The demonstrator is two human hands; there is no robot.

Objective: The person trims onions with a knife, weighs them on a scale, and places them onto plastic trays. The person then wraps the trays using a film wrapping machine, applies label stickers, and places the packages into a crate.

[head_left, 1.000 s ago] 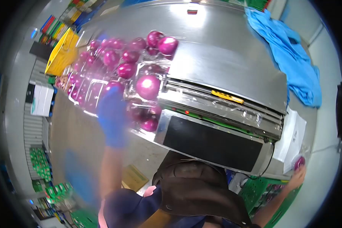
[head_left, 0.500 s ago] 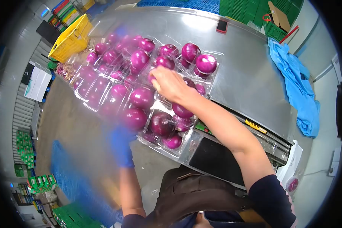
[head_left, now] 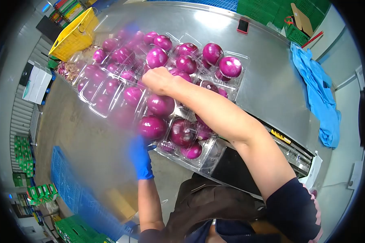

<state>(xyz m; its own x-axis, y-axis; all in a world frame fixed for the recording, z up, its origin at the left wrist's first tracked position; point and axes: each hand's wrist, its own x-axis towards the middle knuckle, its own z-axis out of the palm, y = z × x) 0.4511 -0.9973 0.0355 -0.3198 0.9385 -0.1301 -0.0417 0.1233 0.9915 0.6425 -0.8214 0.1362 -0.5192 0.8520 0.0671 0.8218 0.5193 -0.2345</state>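
My right hand (head_left: 160, 80), bare, is closed among the purple onions; its fingertips and whatever they hold are hidden. It is beside an onion (head_left: 157, 57) and above another onion (head_left: 161, 105). The onions sit in clear plastic clamshell boxes (head_left: 198, 160) crowded together on the metal table. My left hand (head_left: 142, 158), in a blue glove, is at the near edge of these boxes, just below a large onion (head_left: 152, 127). A smear blurs its fingers, and I cannot tell whether they touch the box. Raised clear lids (head_left: 95, 109) stand at the left.
The metal table (head_left: 267, 69) carries a phone (head_left: 243, 26) at the back and a blue plastic garment (head_left: 320, 97) over its right edge. A yellow crate (head_left: 75, 34) with onion skins nearby stands back left. A dark panel (head_left: 239, 168) lies before me; blue pallets (head_left: 69, 182) lie on the floor.
My right hand has moved left over the onions. My gloved left hand is a little lower and less blurred, close to the box edge. The whole view has shifted slightly.
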